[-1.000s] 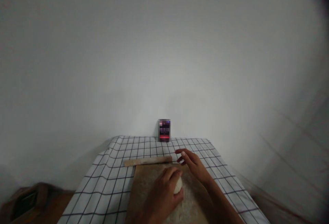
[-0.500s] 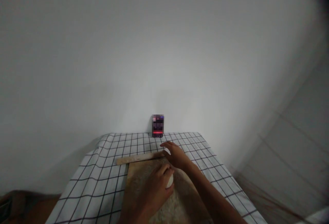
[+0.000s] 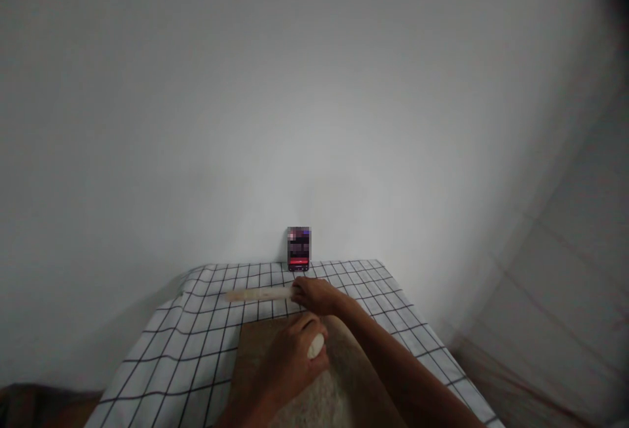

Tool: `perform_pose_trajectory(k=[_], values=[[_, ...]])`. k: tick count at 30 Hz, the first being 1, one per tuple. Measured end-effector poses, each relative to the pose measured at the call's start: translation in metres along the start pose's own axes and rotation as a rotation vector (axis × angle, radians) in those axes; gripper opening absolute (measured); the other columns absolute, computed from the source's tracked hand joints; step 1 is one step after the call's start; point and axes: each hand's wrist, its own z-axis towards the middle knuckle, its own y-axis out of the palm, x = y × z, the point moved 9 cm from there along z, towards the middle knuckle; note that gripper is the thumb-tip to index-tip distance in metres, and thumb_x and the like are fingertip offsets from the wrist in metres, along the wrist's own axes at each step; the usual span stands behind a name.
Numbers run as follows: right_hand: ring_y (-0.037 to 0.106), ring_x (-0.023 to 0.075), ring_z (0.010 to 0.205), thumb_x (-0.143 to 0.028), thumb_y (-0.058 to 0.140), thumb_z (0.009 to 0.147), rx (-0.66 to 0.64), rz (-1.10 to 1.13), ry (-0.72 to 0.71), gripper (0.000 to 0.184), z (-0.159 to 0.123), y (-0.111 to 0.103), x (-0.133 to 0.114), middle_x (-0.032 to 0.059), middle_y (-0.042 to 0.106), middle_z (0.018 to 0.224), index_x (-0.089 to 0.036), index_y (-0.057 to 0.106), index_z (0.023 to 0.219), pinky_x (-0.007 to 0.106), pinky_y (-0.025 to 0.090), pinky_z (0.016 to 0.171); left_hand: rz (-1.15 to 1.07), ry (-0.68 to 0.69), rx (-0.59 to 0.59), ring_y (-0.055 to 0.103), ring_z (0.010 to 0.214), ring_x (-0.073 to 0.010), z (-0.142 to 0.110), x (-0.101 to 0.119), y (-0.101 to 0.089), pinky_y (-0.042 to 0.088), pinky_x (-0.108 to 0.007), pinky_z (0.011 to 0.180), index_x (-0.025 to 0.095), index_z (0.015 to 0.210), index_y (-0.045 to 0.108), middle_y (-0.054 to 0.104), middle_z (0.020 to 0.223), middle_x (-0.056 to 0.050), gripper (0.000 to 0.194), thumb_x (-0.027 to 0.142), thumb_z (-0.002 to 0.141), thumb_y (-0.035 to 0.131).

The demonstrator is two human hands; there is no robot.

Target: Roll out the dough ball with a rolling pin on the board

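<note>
A pale, rounded lump of dough [image 3: 316, 346] pokes out between the thumb and fingers of my left hand [image 3: 301, 352], which is closed around it above the board. Farther back, my right hand [image 3: 314, 295] grips the right end of a pale wooden rolling pin [image 3: 260, 293]. The pin lies crosswise beyond the board's far edge, its left end sticking out to the left. Under my hands is a brown, flour-dusted wooden board [image 3: 253, 349].
A white tablecloth with a dark grid [image 3: 181, 349] covers the table. At its back edge a phone with a blurred screen [image 3: 299, 249] leans upright against the grey-white wall [image 3: 314, 120].
My right hand has closed on the end of the rolling pin, which has shifted off the board's far edge. My left hand still holds the dough. The view has tilted slightly.
</note>
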Motion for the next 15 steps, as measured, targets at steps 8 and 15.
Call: perform_pose_trajectory(k=[8,15], values=[[0.055,0.0158,0.065,-0.044,0.055,0.096,0.227,0.256,0.198,0.023,-0.082,-0.028,0.042,-0.0003,0.062,0.074,-0.02,0.058,0.096,0.026,0.032,0.059,0.17,0.044,-0.119,0.06,0.091,-0.0268,-0.001,0.005,0.023,0.052,-0.043,0.081,0.031,0.086,0.055,0.067,0.091,-0.002,0.009,0.029,0.077,0.057],[0.056,0.0162,0.065,-0.047,0.054,0.096,0.313,0.314,0.24,0.027,-0.104,-0.012,0.047,0.0001,0.064,0.075,-0.021,0.059,0.102,0.026,0.035,0.06,0.234,0.142,-0.104,0.042,0.126,-0.0256,-0.002,0.03,0.017,0.039,-0.041,0.108,0.034,0.115,0.048,0.057,0.128,0.0,0.031,0.032,0.084,0.053]])
